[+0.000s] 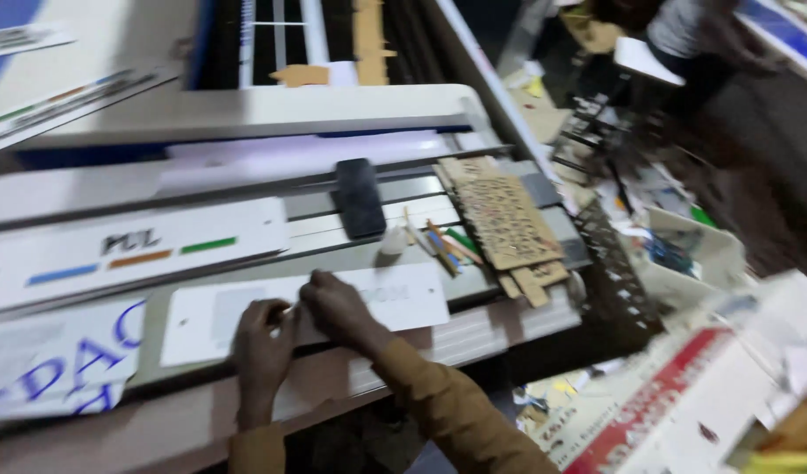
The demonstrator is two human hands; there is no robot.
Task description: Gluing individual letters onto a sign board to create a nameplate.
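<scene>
A long white rectangular plate (403, 303) with faint grey lettering lies flat on the grey work surface (351, 256). My left hand (261, 338) rests on its near edge, fingers curled down onto it. Just to the right, my right hand (340, 307) presses on the plate's middle, fingers bent. Both hands touch the plate; whether either pinches something small is hidden by blur. My brown sleeve (447, 404) runs down to the lower right.
A black phone (360, 197) lies beyond the plate. Cut-out cardboard sheets (502, 219) and coloured sticks (446, 246) lie at the right. Other white sign plates (131, 250) lie to the left. A person (698, 35) is at the top right, amid cluttered boxes.
</scene>
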